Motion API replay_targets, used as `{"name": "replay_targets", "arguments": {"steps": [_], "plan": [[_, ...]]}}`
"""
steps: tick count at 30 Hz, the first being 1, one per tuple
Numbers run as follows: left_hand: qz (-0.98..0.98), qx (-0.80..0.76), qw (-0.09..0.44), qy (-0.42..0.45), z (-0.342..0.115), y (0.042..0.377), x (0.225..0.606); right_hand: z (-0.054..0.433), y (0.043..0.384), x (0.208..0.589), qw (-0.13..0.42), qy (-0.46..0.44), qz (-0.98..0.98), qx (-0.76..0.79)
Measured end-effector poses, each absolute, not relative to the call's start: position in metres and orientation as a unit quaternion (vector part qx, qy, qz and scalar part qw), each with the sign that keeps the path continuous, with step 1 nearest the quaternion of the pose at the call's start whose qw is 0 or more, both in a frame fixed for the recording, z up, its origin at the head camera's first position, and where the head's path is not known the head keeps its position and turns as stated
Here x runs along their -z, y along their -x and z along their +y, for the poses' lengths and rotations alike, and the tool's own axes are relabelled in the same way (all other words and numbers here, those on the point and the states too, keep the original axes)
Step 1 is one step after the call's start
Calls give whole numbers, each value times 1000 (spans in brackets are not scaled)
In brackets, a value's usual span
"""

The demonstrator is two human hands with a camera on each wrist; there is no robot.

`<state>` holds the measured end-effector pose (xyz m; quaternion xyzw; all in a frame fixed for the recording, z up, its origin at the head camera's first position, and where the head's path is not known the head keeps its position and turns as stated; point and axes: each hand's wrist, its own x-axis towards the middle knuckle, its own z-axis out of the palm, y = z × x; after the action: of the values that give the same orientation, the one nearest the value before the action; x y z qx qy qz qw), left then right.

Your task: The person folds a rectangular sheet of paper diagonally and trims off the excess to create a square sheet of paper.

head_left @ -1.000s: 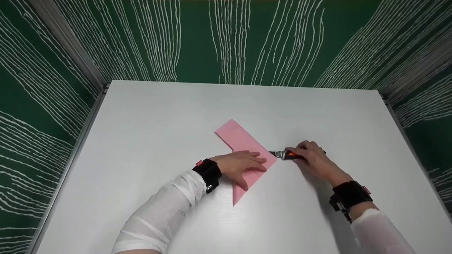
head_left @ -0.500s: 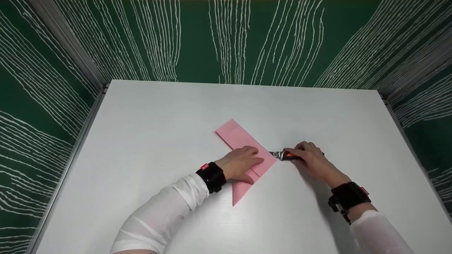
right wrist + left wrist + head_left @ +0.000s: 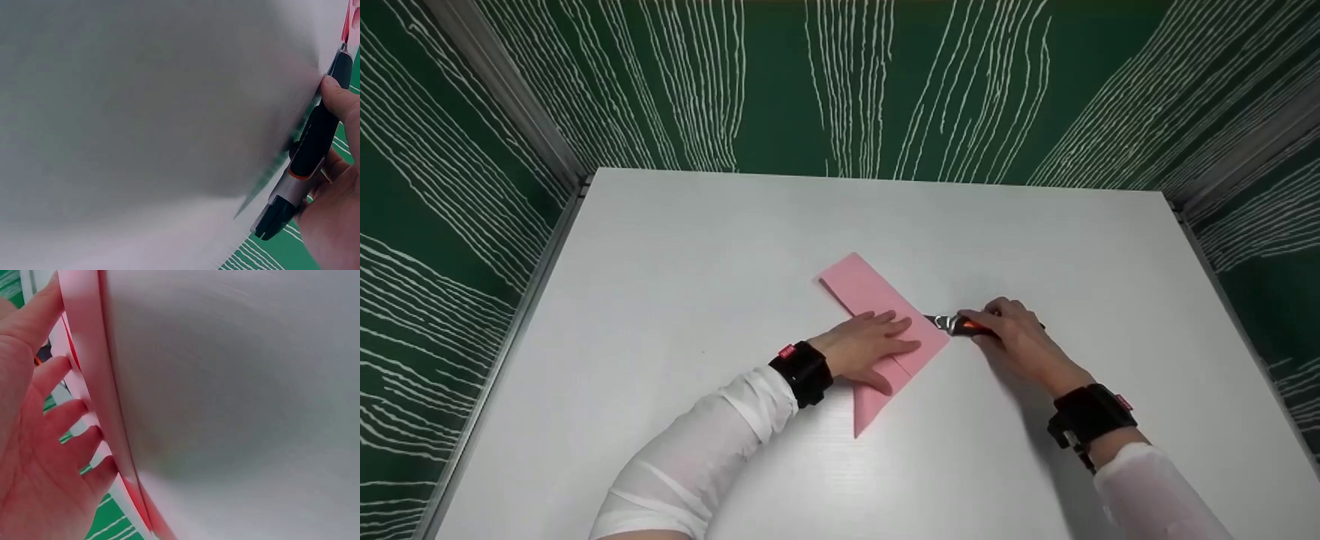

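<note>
A folded sheet of pink paper [image 3: 870,289] lies flat on the white table in the head view. My left hand [image 3: 866,349] rests on it with the fingers spread, pressing it down; the left wrist view shows the fingertips along the paper's folded edge. My right hand [image 3: 1020,337] grips a utility knife [image 3: 315,138] with a black, orange and silver handle, thumb on top. The knife's front end reaches the paper's upper right edge, near the right corner. Its blade tip is hidden at the paper, apparently between the folded layers.
The white table [image 3: 697,247] extends around the paper on all sides. Green walls [image 3: 780,90] with white wavy lines stand behind it and at both sides. Black wrist straps [image 3: 802,373] sit on both forearms.
My right hand has moved slightly left with the utility knife, so its front end goes further in at the paper's edge. My left hand has shifted a little up on the paper.
</note>
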<state>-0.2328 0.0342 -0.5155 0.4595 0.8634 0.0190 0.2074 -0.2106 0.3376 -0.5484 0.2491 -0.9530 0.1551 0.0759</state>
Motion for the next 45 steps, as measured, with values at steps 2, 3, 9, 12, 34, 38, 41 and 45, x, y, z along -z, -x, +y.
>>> {"name": "replay_targets", "arguments": {"steps": [2, 3, 9, 12, 34, 38, 41, 45], "plan": [[862, -24, 212, -460, 32, 234, 516, 336, 211, 548, 77, -250, -952, -156], [861, -29, 215, -460, 32, 234, 517, 335, 210, 549, 76, -249, -953, -158], [858, -41, 221, -461, 30, 237, 520, 327, 211, 549, 63, -230, -958, -160], [856, -39, 213, -470, 29, 237, 522, 326, 214, 548, 75, -236, -956, -157], [811, -32, 224, -539, 39, 239, 519, 334, 205, 549, 113, -256, -946, -163], [814, -40, 227, -533, 38, 239, 520, 329, 209, 549, 108, -242, -951, -162], [818, -46, 233, -525, 38, 239, 521, 326, 211, 549, 106, -237, -952, -160], [824, -65, 238, -509, 38, 239, 521, 324, 213, 550, 111, -239, -952, -157]]}}
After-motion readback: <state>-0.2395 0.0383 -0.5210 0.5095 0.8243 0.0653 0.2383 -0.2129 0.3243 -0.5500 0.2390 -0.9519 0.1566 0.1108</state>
